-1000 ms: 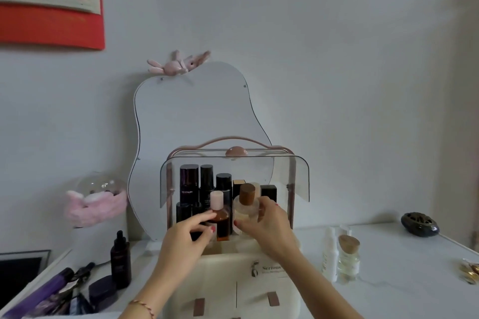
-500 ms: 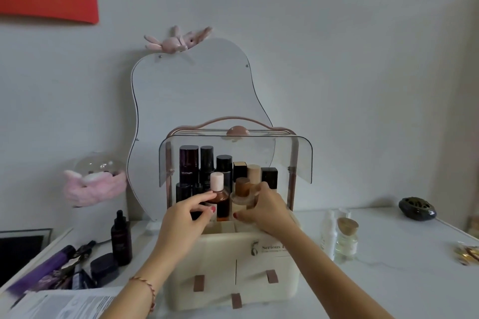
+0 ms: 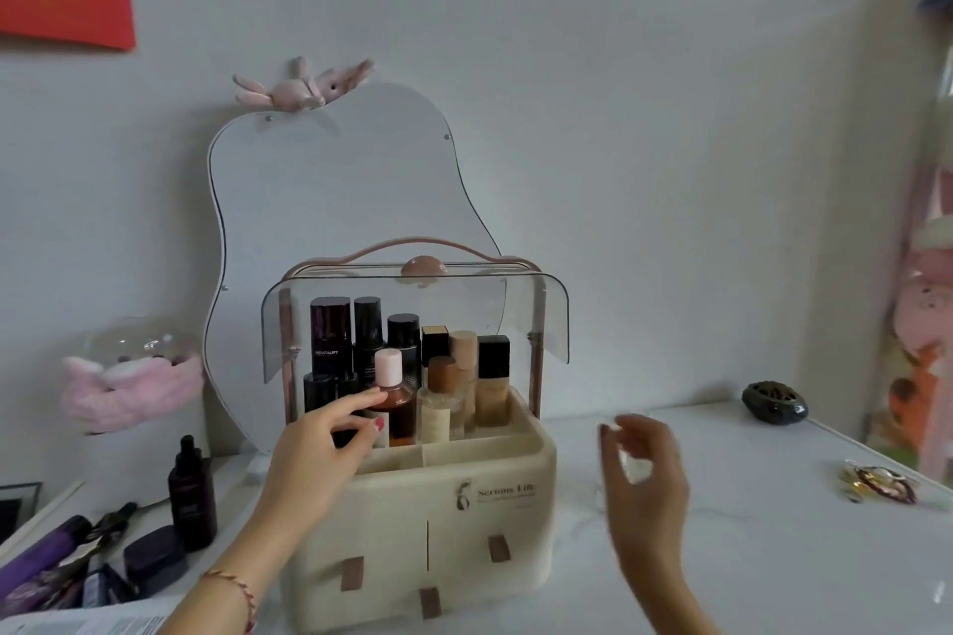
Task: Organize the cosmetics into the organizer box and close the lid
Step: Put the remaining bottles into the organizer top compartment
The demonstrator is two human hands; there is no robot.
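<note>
The cream organizer box (image 3: 412, 505) stands at the middle of the white table with its clear lid (image 3: 552, 320) swung up. Inside it stand several dark and beige bottles. My left hand (image 3: 314, 454) reaches into the front row and pinches an amber bottle with a pink cap (image 3: 399, 402) between index finger and thumb. Right beside it stands a clear bottle with a wooden cap (image 3: 438, 407), untouched. My right hand (image 3: 650, 485) hovers over the table to the right of the box, blurred, with loosely curved fingers and nothing visibly held.
Left of the box lie a dark dropper bottle (image 3: 192, 495), a dark jar (image 3: 154, 554), a purple tube (image 3: 41, 552) and papers (image 3: 77, 621). A pear-shaped mirror (image 3: 335, 201) leans behind. At the far right are a dark oval object (image 3: 773, 402) and gold jewellery (image 3: 876, 482).
My right hand let go of the wooden-capped bottle, which now stands in the box, and swung out to the right over the table. My left hand stayed on the pink-capped bottle.
</note>
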